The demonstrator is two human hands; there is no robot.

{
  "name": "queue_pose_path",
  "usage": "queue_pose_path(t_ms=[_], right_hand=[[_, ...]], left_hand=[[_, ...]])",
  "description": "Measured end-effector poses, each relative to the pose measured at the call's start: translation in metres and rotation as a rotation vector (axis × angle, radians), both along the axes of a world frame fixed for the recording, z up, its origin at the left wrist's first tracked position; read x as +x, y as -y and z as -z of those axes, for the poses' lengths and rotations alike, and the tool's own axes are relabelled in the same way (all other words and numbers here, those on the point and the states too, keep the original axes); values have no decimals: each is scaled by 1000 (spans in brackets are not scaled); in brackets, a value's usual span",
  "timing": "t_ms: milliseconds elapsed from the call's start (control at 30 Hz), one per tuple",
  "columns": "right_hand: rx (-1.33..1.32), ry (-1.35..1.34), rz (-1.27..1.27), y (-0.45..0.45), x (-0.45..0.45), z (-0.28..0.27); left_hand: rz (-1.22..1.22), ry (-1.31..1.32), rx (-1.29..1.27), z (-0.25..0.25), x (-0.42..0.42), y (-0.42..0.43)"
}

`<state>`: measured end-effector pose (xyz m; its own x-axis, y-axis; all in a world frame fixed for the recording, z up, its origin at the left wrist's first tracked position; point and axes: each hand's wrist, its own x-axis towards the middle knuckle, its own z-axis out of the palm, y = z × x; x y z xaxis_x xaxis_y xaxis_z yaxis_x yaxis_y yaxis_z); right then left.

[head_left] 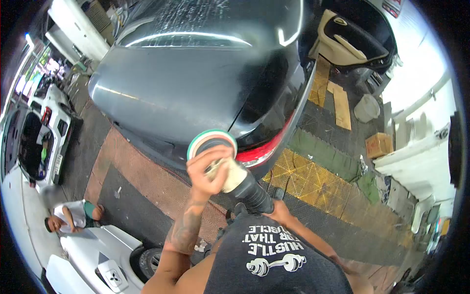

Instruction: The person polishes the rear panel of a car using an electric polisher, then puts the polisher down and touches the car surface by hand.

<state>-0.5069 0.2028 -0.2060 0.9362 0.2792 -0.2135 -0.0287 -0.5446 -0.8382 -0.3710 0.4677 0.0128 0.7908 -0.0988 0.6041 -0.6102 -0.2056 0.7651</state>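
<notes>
Head view — two hands grip a polisher [252, 193] at the centre of the frame, over the rear corner of a dark car [186, 88]. The left hand [211, 169], at the end of a tattooed forearm, is clamped over the tool's pale head, fingers curled and thumb bent. The right hand [278, 211], lower and partly hidden, is closed about the black rear end of the body. The green-rimmed pad [197, 143] overlaps the car's edge just beside a red taillight [264, 153]; whether it touches the paint cannot be told from this angle.

A hazy sheen covers much of the trunk lid, and wet-looking streaks mark the glass at the top of the frame. At upper right stands a door [360, 39] with black and beige trim — below it, strips of cardboard [341, 108], a pale bucket [367, 109] and a brown box [379, 145] near the wall. Yellow mats [313, 183] lie right of centre, reddish ones [142, 171] to the left.

At lower left, a person [73, 218] in a white top sits beside a white car [105, 255]; a white SUV [58, 125] is at the left edge. White lettering and a dumbbell mark the worker's dark shirt [230, 264] at bottom centre.
</notes>
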Motion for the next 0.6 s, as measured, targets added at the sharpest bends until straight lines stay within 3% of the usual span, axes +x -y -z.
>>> queue_pose_path(t_ms=[133,200,233,333,433,600], right_hand=[[-166,-31,-57,13,2,-8],[108,-128,73,26,-6,12],[97,-137,50,31,-12,16],[232,-227,347,40,-23,27],[178,-233,226,51,-20,52],[71,-101,25,27,-13,76]], left_hand=[[28,11,1,17,-9,9],[75,20,-2,20,-1,45],[101,14,28,23,6,65],[226,-52,1,36,23,110],[153,86,-16,40,15,102],[111,94,-11,33,-11,27]])
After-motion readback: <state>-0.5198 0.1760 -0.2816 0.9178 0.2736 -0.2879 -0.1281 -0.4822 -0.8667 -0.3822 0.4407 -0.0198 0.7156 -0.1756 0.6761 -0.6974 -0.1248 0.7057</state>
